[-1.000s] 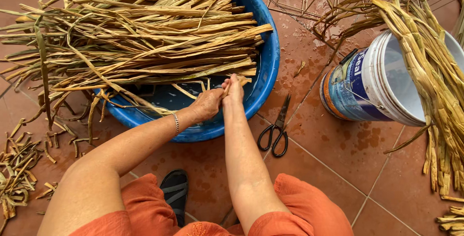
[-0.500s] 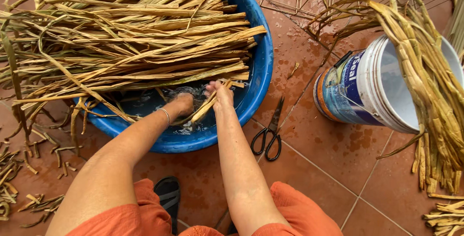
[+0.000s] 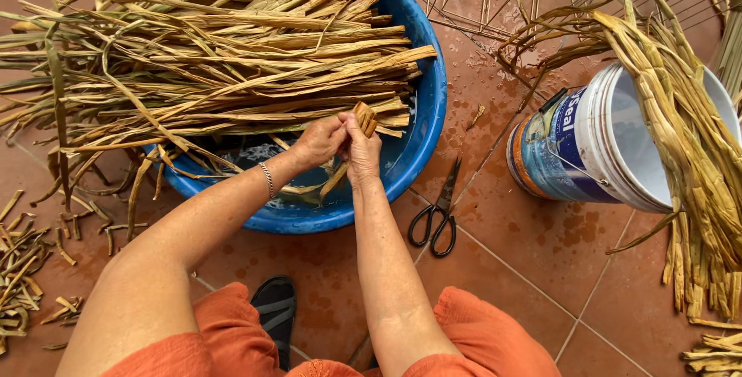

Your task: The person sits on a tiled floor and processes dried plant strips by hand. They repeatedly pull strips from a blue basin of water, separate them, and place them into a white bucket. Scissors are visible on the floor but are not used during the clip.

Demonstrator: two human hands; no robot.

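Straw-coloured dried leaf strips (image 3: 224, 60) lie heaped across a blue plastic basin (image 3: 429, 106) that sits on a reddish tiled floor (image 3: 533, 253). Their long ends spill over the basin's left rim, and a little water shows in the bottom of the basin. Over its near edge the person's two hands meet. The left hand (image 3: 318, 141) and the right hand (image 3: 362, 151) touch each other, and both are closed around one folded leaf strip (image 3: 365, 117). Its blunt end sticks up just above the fingers, while its tail hangs down between the wrists toward the water. Each grip is pressed tight on that strip, with the fingers curled and not spread. A thin silver bracelet (image 3: 268, 180) circles the left wrist.

Black scissors (image 3: 437, 219) lie on the tiles just to the right of the basin, near the right forearm but apart from it, with the blades pointing away from the person. Farther right a white plastic bucket (image 3: 610, 145) lies tilted on its side. A thick bundle of leaf strips (image 3: 688, 153) drapes across its mouth and runs down onto the floor. Short cut scraps (image 3: 23, 269) are scattered on the tiles at the left. A black sandal (image 3: 272, 311) shows between the orange-clad knees (image 3: 232, 338) at the bottom.
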